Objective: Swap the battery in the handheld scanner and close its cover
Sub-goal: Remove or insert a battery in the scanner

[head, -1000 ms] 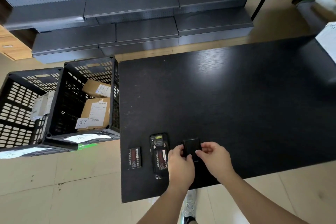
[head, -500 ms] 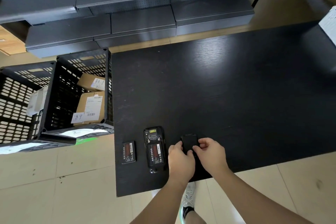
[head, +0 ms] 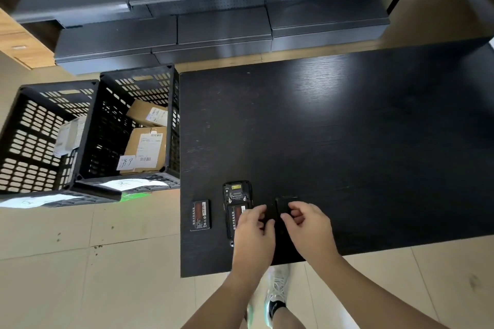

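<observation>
The black handheld scanner lies face down near the front edge of the black table. Its battery bay is uncovered, with a red-labelled battery seated in it. A second, loose battery lies to the scanner's left. The black battery cover rests on the table just right of the scanner. My right hand pinches the cover's near edge with thumb and fingers. My left hand hovers over the scanner's lower half with fingers loosely apart, hiding that part.
Two black slotted crates stand on the floor left of the table, holding labelled cardboard parcels. Grey metal shelving runs behind the table. My shoe shows below the table's front edge.
Both hands were on the cover before. My left hand has let go and shifted left over the scanner. The right hand stays on the cover, and the camera has tilted slightly.
</observation>
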Demonstrator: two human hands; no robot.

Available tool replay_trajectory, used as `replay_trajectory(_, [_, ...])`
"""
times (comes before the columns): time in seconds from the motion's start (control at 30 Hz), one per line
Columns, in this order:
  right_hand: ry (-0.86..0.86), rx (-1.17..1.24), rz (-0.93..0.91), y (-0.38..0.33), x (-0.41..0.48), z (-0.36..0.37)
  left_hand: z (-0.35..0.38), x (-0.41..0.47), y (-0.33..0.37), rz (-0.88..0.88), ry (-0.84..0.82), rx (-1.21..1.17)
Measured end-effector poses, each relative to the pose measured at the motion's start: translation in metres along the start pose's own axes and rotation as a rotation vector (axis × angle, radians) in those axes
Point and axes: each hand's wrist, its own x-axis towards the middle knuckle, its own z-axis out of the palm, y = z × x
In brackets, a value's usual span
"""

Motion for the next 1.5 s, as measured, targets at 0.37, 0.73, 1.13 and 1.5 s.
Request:
replay_trajectory(0.37, [-0.321,-0.253,-0.403,-0.024,-0.004,0.046,-0.063,0.002,-0.082,0.077,-0.063,0.201])
replay_trajectory(0.73, [-0.373,-0.428,-0.596,-0.028,-0.008,0.042,-0.066,0.012,-0.091,0.324,-0.199,0.563])
replay_trajectory(1.13, [-0.068,-0.511,-0.854,-0.014,-0.017,0.051,-0.068,0.006,-0.089,0.631,-0.030,0.913])
replay_trajectory(1.5, [-0.096,-0.326,-0.639,-0.018,-0.033,0.061,-0.052,-0.007,-0.090,0.430,-0.044,0.568])
